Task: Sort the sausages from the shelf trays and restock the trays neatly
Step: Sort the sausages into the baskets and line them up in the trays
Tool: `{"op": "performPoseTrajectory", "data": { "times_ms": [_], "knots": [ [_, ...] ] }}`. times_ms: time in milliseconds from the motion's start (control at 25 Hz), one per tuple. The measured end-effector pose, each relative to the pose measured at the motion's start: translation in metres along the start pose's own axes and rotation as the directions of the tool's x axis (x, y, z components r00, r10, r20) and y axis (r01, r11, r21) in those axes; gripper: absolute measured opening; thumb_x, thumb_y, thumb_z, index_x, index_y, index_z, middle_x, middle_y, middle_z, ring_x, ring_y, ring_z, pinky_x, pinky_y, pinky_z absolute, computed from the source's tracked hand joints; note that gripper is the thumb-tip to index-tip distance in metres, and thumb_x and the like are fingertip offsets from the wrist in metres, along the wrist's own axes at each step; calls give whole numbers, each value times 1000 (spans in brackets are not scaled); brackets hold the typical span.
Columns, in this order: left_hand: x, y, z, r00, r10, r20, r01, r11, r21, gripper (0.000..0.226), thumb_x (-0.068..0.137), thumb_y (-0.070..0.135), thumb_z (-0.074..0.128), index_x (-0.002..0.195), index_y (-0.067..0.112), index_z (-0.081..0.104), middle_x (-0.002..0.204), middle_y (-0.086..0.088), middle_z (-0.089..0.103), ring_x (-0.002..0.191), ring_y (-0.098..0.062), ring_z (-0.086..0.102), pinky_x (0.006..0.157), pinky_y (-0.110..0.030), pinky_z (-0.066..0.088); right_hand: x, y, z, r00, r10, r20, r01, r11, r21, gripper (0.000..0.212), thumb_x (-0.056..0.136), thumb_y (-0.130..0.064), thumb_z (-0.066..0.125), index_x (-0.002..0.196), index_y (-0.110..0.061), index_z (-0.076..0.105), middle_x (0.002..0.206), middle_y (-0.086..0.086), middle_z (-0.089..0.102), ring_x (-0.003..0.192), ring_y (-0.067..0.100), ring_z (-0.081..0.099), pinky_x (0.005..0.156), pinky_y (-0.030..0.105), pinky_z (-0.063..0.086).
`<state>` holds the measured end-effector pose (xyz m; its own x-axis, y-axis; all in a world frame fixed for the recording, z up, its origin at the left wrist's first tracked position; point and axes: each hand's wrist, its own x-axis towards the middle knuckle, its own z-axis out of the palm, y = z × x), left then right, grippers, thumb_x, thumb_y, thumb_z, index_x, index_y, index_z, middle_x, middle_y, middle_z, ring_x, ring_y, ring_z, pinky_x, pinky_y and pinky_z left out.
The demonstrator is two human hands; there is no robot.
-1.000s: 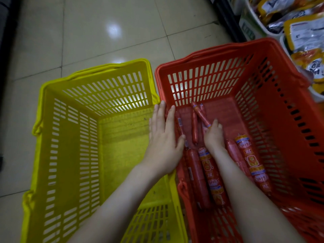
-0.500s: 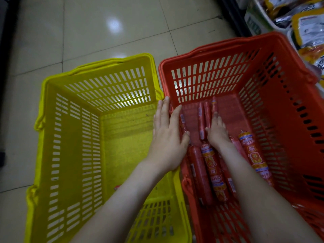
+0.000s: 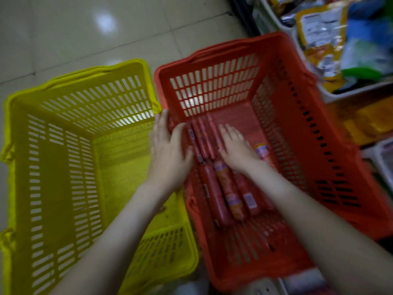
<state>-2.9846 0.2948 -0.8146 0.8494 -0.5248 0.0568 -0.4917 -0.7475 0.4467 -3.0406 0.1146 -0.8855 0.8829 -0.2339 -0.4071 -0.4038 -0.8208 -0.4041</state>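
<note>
Several red sausages lie on the floor of the red basket [image 3: 319, 128]: thin sausages [image 3: 202, 137] at the far end and thick sausages [image 3: 214, 194] nearer me, all roughly parallel. My left hand [image 3: 170, 152] lies flat, fingers straight, on the shared wall between the baskets, left of the thin sausages. My right hand [image 3: 236, 147] rests with fingers straight on the sausages at their right side. One labelled thick sausage [image 3: 263, 152] shows just right of that hand. The picture is blurred.
An empty yellow basket [image 3: 63, 167] stands on the tiled floor directly left of the red one. White shelf trays [image 3: 331, 94] with packaged goods are at the upper right, close to the red basket's right wall.
The thin sausages have been pushed together into a straighter row. My right hand has opened flat over the sausages. The view has swung right, showing more of the shelf.
</note>
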Motion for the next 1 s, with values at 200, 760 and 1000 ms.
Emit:
{"op": "performPoseTrajectory", "data": {
  "times_ms": [200, 760, 1000],
  "knots": [
    [-43, 88, -3, 988, 145, 50, -149, 986, 75, 45, 84, 29, 46, 119, 6, 61, 131, -26, 51, 129, -45, 40, 107, -60, 28, -163, 51, -79, 921, -80, -381, 78, 997, -20, 53, 89, -17, 45, 140, -1, 41, 138, 18, 46, 128, 33, 40, 111, 40, 30],
    [-158, 172, 73, 669, 635, 386, -726, 669, 158, 74, 77, 15, 70, 139, -2, 34, 125, -23, 57, 108, -36, 60, 91, -42, 49, -389, 188, 162, 931, 323, 169, -249, 901, -355, 49, 67, -17, 53, 112, -10, 70, 113, 13, 68, 108, 34, 63, 112, 45, 10],
    [-160, 171, 75, 694, 623, 361, -708, 681, 185, 66, 84, 19, 64, 140, -2, 37, 125, -23, 56, 111, -37, 57, 92, -43, 48, -361, 204, 164, 979, 113, 173, -17, 877, -480, 31, 79, -11, 40, 95, -14, 66, 85, 5, 66, 84, 27, 63, 98, 42, 34]
  ]
}}
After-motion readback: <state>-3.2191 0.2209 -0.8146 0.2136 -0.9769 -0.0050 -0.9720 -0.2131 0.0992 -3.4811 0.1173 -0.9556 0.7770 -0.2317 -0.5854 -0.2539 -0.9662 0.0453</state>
